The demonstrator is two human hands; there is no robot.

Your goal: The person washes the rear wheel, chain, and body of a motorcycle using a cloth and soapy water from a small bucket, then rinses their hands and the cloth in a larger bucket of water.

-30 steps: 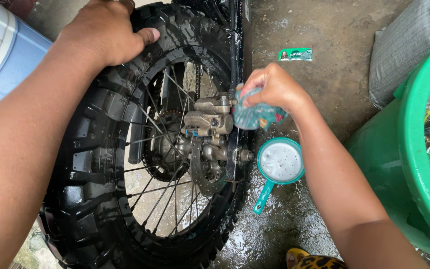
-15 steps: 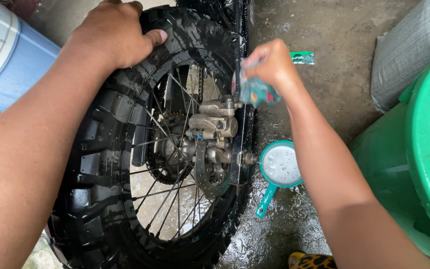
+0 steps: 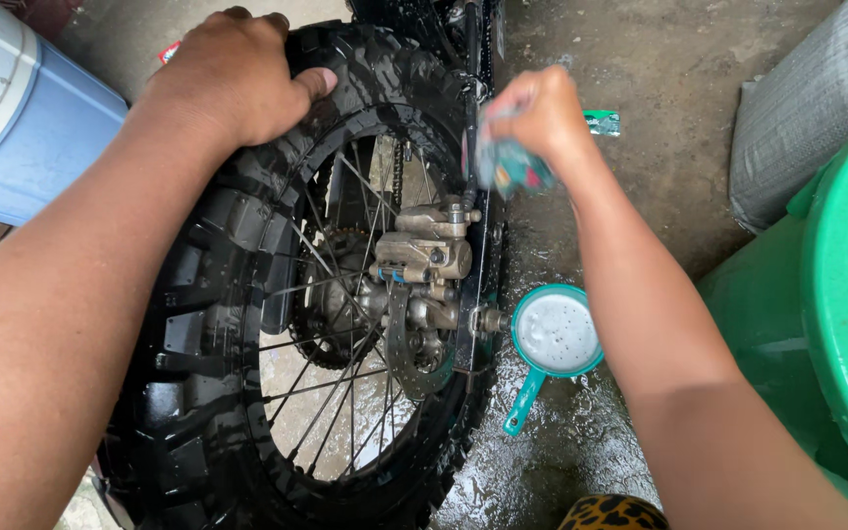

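A: Where the frame's bottom edge cuts in, what lies closest?

B: A scrap of leopard-patterned footwear (image 3: 612,513) on wet concrete (image 3: 581,451), with both bare forearms running up from the lower corners.

A: And just beyond that?

B: A teal dipper (image 3: 554,334) with a short handle stands on the ground, filled with foamy white water. It sits just beside the motorcycle wheel (image 3: 208,324), on its right, apart from either hand.

A: Tell me about the wheel.

B: A knobby black tyre, wet and glossy, with thin spokes, a metal brake caliper (image 3: 424,250) near the hub and a brake disc (image 3: 406,344) below it. The wheel stands upright and fills the left-centre of the view.

A: Where are the hands?

B: The left hand (image 3: 233,79) lies over the top of the tyre, fingers curled across the tread and thumb pressed on the sidewall, a firm hold. The right hand (image 3: 537,113) is closed around a wadded teal cloth (image 3: 507,167), held against the dark frame arm (image 3: 473,118) just above the caliper.

A: Anything around the edges?

B: A large green tub (image 3: 817,324) at the right, with plant scraps inside; a grey woven sack (image 3: 807,108) behind it. At far left, a pale blue barrel (image 3: 22,128). A small green sachet (image 3: 603,122) lies on the ground past the right hand, partly hidden by it.
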